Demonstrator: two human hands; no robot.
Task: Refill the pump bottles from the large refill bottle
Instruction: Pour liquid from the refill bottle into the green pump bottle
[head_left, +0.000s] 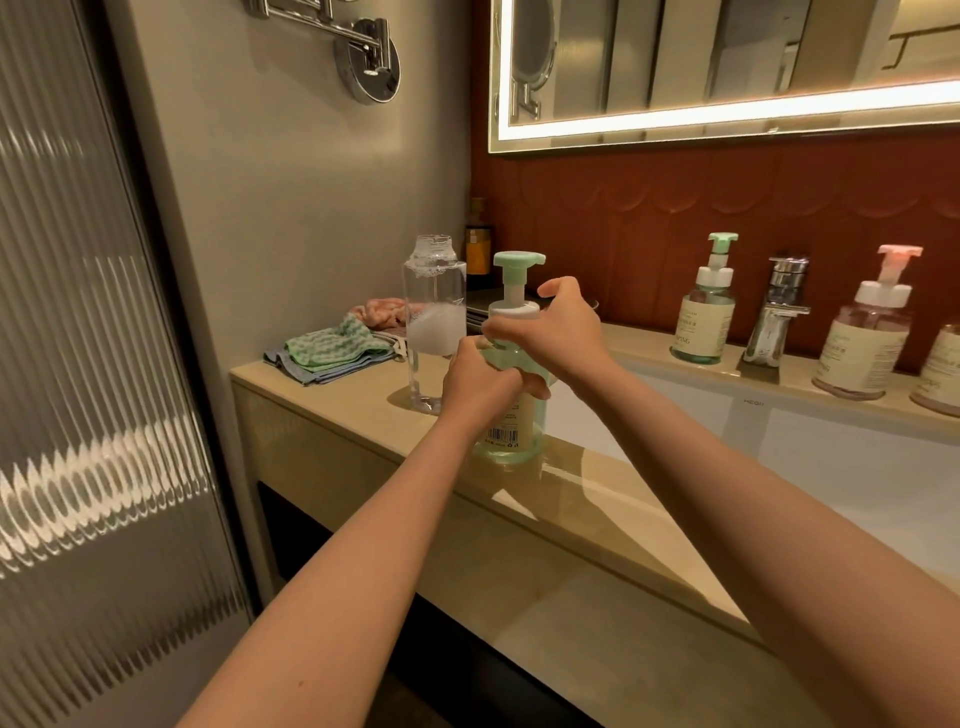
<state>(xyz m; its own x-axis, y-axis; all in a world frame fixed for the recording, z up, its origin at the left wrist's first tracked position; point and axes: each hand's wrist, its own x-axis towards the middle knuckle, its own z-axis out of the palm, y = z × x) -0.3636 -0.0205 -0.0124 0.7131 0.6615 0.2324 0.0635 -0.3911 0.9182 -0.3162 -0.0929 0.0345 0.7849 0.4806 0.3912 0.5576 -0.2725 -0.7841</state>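
The green pump bottle (511, 423) stands upright on the surface (332, 410) at the front edge, just beside the basin (779, 441). Its long axis is vertical, its spout seems to point right toward the basin, and the barcode side faces you. Your left hand (480, 382) has its grip wrapped round the body. Your right hand (550, 332) has its grip curled over the white collar (514, 310) with the thumb lifted.

I judge this to be the tightening of the pump, since the bottle looks filled. Keep the left grip firm and low so the base does not skid. Turn only the collar, keep the stem straight so the threads seat squarely, and stop once it is snug. Do not press on the head.

The refill bottle (434, 322) stands uncapped just beside your left hand, holding mostly foam, so mind your elbow. Two more pump bottles (704, 317) (867, 338) wait behind the basin.
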